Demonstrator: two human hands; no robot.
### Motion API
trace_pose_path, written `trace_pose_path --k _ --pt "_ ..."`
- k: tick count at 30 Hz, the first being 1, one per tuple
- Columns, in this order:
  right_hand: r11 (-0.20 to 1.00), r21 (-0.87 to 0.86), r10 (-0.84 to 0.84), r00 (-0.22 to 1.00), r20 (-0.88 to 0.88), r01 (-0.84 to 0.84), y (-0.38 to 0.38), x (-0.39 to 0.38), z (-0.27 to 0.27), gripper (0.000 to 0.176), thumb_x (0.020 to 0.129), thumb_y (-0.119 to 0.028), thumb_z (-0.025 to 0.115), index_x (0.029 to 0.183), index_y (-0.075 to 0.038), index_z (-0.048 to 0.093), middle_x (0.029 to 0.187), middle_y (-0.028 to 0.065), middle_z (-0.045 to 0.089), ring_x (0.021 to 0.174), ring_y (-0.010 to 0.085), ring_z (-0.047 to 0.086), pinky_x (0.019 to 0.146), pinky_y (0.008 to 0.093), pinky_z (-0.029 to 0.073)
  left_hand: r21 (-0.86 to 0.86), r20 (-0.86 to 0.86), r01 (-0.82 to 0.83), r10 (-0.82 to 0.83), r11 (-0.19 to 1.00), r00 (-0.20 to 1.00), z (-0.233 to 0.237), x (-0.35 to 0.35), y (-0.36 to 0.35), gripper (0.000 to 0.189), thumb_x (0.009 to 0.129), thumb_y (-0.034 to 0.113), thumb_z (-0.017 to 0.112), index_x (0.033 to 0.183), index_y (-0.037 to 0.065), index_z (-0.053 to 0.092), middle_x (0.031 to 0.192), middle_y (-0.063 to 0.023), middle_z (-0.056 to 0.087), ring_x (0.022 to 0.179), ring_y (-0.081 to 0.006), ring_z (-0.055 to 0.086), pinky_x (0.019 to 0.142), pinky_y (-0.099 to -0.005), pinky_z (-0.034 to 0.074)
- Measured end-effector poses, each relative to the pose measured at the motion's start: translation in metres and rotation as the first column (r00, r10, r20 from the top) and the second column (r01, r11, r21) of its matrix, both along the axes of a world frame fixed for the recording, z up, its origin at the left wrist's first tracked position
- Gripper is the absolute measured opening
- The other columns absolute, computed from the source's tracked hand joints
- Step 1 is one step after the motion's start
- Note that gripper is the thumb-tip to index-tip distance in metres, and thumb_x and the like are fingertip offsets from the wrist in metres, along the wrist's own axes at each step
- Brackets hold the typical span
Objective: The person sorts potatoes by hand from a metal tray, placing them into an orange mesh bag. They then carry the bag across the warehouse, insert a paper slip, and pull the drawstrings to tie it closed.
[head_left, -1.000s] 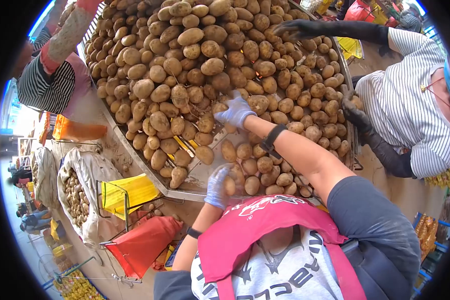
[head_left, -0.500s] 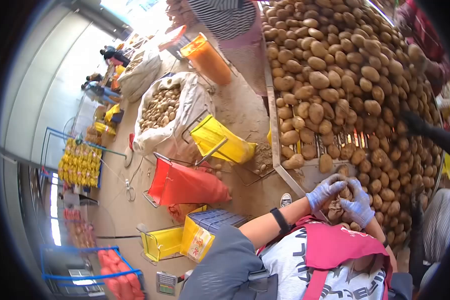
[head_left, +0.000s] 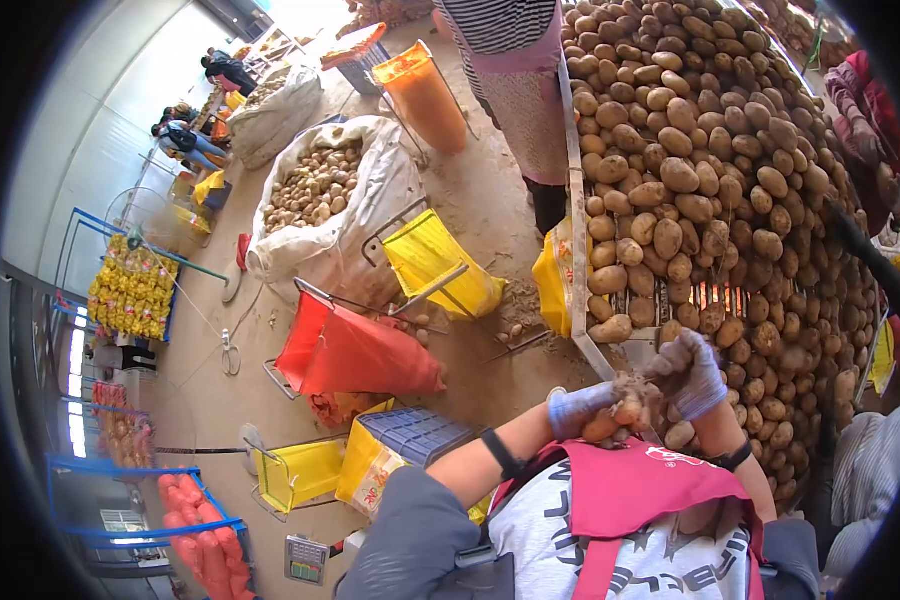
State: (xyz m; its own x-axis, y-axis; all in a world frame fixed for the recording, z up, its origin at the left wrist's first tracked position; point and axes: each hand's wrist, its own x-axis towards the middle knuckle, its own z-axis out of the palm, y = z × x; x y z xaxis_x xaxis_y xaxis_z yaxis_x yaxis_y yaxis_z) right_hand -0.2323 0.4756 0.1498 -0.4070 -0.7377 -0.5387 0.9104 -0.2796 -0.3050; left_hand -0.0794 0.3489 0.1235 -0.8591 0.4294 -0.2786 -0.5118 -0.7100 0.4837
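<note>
A dusty concrete floor (head_left: 490, 200) runs beside a long metal counter (head_left: 576, 250) piled with a potato heap (head_left: 710, 180). At the near corner of the counter, just off its rim and above a pink apron (head_left: 630, 490), a few potatoes (head_left: 610, 425) sit in the gloved left hand (head_left: 578, 408), which cups them from below. The gloved right hand (head_left: 692, 375) hangs just above them, with its fingers curled in narrow. I cannot tell whether it grips one itself. Below the hands stands a blue crate (head_left: 415, 435). Farther out are a red bag (head_left: 360, 355) and a yellow bag (head_left: 435, 260) on wire frames, then a white sack (head_left: 370, 200) of potatoes.
</note>
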Motion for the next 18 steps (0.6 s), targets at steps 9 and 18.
trace_pose_path --k 9,18 --pt "0.978 0.186 0.126 0.982 -0.141 -0.099 0.065 -0.024 0.005 0.049 0.093 -0.037 0.043 0.051 -0.021 0.024 0.046 -0.0066 0.018 0.036 0.0086 0.019 0.035 0.0246 0.016 0.126 0.160 -0.630 0.611 0.766 0.775 -0.032 0.093 -0.145 0.086 0.078 0.063 0.054 0.134 0.001 0.034 0.112 -0.0123 0.055 0.082 -0.0257 0.060 0.062 -0.0341 0.054" --pt "0.894 0.445 -0.080 0.994 0.073 0.039 0.090 -0.005 -0.071 0.049 0.088 -0.041 0.049 0.050 -0.022 0.025 0.044 -0.0061 0.019 0.033 0.0098 0.017 0.035 0.0262 0.015 0.321 0.269 -0.881 0.858 0.348 0.437 -0.032 0.160 -0.193 0.071 0.074 0.058 0.059 0.116 0.001 0.048 0.099 -0.0083 0.054 0.080 -0.0204 0.054 0.064 -0.0331 0.053"
